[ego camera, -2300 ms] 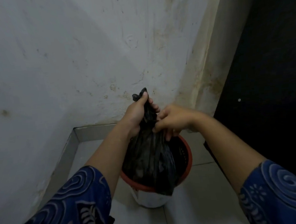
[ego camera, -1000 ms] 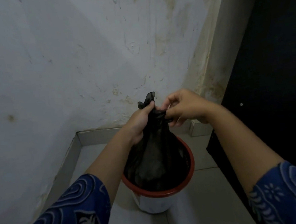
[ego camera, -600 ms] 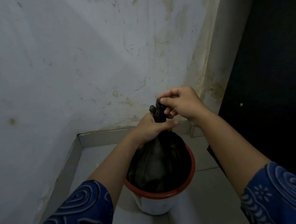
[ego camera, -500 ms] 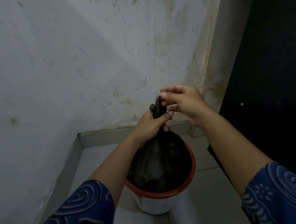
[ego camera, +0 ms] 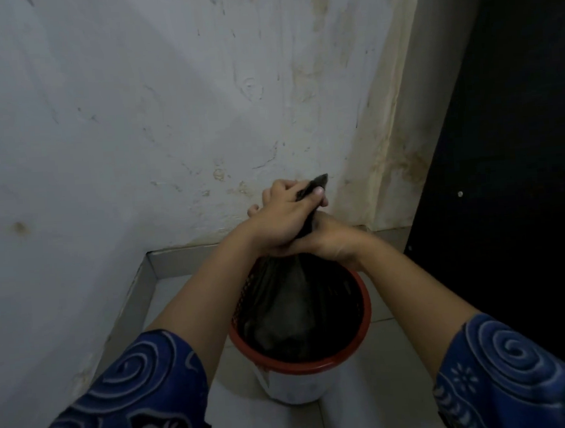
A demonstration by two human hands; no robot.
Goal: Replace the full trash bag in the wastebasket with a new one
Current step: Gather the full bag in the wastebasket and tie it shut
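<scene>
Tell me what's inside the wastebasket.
A black bag sits inside the wastebasket, its gathered neck gripped above the rim by the left hand and right hand. The bag hides its contents and the wastebasket's bottom.

Black trash bag (ego camera: 291,310), red-rimmed white wastebasket (ego camera: 299,384), blue swirl-patterned sleeves (ego camera: 136,391), stained grey-white wall (ego camera: 133,107).

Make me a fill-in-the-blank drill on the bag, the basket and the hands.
1. The left hand and right hand both grip the neck of the ____ bag.
2. The bag's body sits in the basket, whose rim is ____.
3. Of the two hands, the ____ one lies on top.
Missing words: black; red; left.
</scene>
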